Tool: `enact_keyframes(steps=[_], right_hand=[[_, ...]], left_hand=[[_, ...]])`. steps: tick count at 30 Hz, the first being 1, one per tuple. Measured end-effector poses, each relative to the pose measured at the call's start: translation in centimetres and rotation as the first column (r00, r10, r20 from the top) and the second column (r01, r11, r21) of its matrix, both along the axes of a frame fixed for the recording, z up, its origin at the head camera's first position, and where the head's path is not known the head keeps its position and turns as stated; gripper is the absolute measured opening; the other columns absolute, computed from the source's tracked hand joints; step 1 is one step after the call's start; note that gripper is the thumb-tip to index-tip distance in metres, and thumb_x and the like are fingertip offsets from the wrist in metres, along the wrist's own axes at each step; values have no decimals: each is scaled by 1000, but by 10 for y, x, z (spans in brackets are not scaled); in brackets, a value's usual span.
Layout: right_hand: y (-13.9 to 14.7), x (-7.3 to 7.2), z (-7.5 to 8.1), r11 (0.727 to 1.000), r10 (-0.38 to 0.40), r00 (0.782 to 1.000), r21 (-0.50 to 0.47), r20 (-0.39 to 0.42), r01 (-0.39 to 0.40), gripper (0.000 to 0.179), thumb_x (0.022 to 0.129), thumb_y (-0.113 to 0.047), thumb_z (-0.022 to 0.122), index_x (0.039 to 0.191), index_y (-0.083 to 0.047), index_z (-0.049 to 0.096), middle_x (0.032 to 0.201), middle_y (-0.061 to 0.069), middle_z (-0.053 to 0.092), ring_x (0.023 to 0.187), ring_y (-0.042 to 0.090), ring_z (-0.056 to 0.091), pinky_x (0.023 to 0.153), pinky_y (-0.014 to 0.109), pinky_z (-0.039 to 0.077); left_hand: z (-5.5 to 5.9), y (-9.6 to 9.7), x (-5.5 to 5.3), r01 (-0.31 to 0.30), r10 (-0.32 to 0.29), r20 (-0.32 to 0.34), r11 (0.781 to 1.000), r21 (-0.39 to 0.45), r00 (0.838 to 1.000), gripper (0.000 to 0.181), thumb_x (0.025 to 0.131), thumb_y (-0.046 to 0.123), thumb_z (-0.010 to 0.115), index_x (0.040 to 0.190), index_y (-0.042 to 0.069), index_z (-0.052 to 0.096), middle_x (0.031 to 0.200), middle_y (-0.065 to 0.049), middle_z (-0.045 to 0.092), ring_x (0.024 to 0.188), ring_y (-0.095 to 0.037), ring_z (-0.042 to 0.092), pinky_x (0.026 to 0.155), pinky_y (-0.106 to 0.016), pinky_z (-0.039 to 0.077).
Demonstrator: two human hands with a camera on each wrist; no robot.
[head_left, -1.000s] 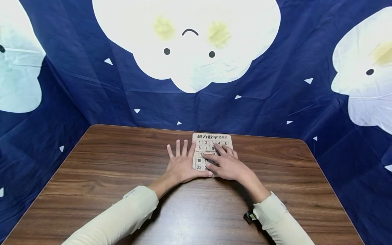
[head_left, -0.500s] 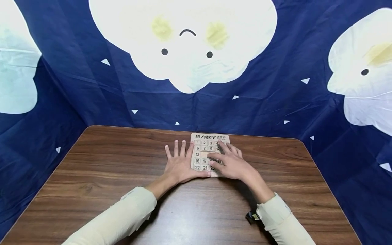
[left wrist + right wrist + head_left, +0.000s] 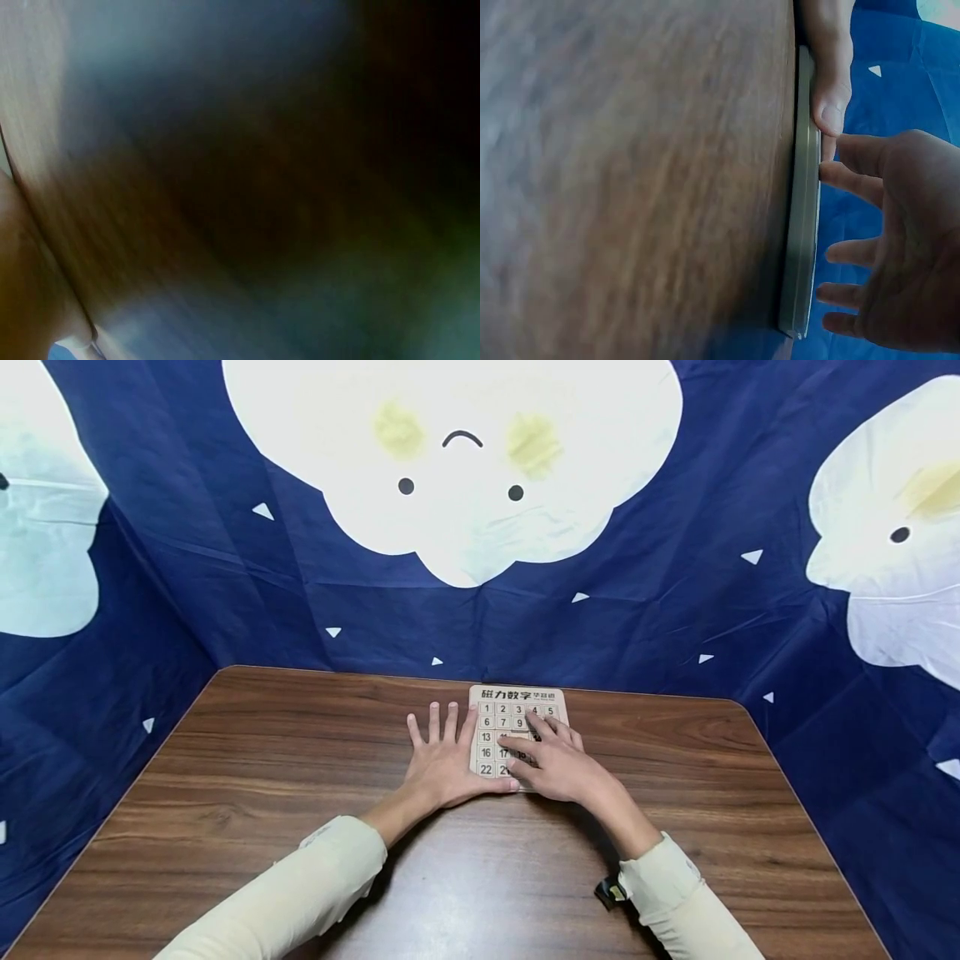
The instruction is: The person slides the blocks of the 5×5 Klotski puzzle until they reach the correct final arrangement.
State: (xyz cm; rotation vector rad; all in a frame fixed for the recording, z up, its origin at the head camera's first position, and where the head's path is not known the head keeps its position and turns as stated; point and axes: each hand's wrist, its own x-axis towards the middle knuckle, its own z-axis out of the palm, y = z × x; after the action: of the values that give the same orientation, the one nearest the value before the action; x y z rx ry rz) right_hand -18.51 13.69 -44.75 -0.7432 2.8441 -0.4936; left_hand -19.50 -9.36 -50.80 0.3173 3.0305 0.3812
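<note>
A pale sliding number puzzle (image 3: 558,696) lies flat at the table's far edge, its numbered tiles partly covered by my right hand. My left hand (image 3: 441,770) is spread on the table, index finger along the puzzle's left side and thumb across its near edge. Over the tiles reaches my right hand (image 3: 564,768), its index fingertip at tile 11 (image 3: 504,737), beside tile 13. From the right wrist view, the right hand (image 3: 907,247) has loosely bent fingers close over the puzzle (image 3: 802,225), near the left thumb (image 3: 830,114). The left wrist view is dark and blurred, with skin (image 3: 30,277) at its edge.
The brown wood-grain table (image 3: 247,810) extends around the puzzle. Behind it hangs a dark blue cloth (image 3: 360,602) with white clouds and small triangles. A small black object (image 3: 611,892) sits at the right sleeve cuff.
Tile 13 has slid left to the row's end, and tile 11 has since moved left next to it. My right hand shifted right, then back left. The left hand keeps its place.
</note>
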Motion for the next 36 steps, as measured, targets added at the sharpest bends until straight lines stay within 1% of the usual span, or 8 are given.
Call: enact_keyframes(steps=[3, 6, 10, 13, 18, 23, 31, 36], right_hand=[[1, -2, 0, 1000, 9, 1000, -13, 6, -8, 48, 115, -46, 58, 160, -31, 66, 186, 26, 27, 169, 61, 23, 132, 81, 23], [6, -6, 0, 999, 2, 1000, -39, 9, -1, 48, 116, -44, 57, 161, -29, 65, 186, 27, 26, 168, 63, 23, 130, 83, 22], [14, -12, 2, 997, -52, 999, -59, 8, 53, 48, 117, -42, 56, 162, -27, 64, 186, 28, 25, 167, 63, 25, 130, 84, 20], [16, -16, 4, 996, -84, 996, -38, 10, 84, 48, 118, -43, 54, 162, -28, 64, 186, 28, 25, 168, 62, 24, 131, 83, 19], [15, -18, 4, 996, -90, 996, 2, 28, 90, 49, 118, -45, 52, 163, -29, 63, 186, 28, 25, 168, 62, 24, 131, 83, 20], [15, -14, 5, 996, -86, 995, -2, 40, 86, 47, 118, -45, 54, 161, -29, 66, 186, 28, 26, 168, 62, 25, 131, 84, 21], [18, -1, 5, 998, -60, 998, -10, 21, 60, 44, 116, -41, 58, 156, -26, 70, 183, 29, 31, 165, 65, 27, 130, 83, 23], [22, -1, 4, 997, -64, 998, -41, 18, 65, 45, 116, -41, 58, 156, -26, 70, 184, 30, 29, 166, 65, 25, 130, 85, 21]], left_hand=[[0, 0, -1, -1, 1, 6, 1000, -4, 1000, 156, 69, 112, 59, 184, 23, 1, 189, -21, 5, 176, -50, -8, 135, -79, -16], [1, 1, -2, -2, 2, 18, 1000, -15, 1000, 157, 68, 112, 59, 183, 24, -2, 189, -20, 2, 176, -48, -11, 134, -78, -17], [-1, 2, -4, 3, -3, 17, 1000, -22, 1000, 158, 67, 114, 57, 183, 24, -3, 189, -19, 1, 175, -47, -13, 134, -78, -17], [-1, 3, -4, 5, -4, 14, 1000, -20, 1000, 159, 67, 114, 57, 183, 24, -2, 189, -20, 1, 175, -48, -13, 134, -79, -16], [-1, 2, -2, 0, 1, 18, 1000, -22, 1000, 159, 66, 115, 57, 183, 25, -3, 189, -19, 1, 175, -48, -13, 134, -78, -17], [-1, 0, -2, 1, -1, 9, 1000, -18, 1000, 159, 65, 115, 56, 183, 25, -2, 190, -20, 3, 175, -48, -13, 134, -78, -18], [0, 1, -2, 5, -5, 13, 1000, -23, 1000, 158, 66, 115, 55, 183, 25, -2, 190, -19, 2, 175, -48, -13, 134, -78, -18], [0, 2, -2, 0, 1, 22, 1000, -28, 1000, 159, 66, 116, 55, 183, 25, -3, 190, -19, 2, 175, -47, -13, 134, -78, -18]])
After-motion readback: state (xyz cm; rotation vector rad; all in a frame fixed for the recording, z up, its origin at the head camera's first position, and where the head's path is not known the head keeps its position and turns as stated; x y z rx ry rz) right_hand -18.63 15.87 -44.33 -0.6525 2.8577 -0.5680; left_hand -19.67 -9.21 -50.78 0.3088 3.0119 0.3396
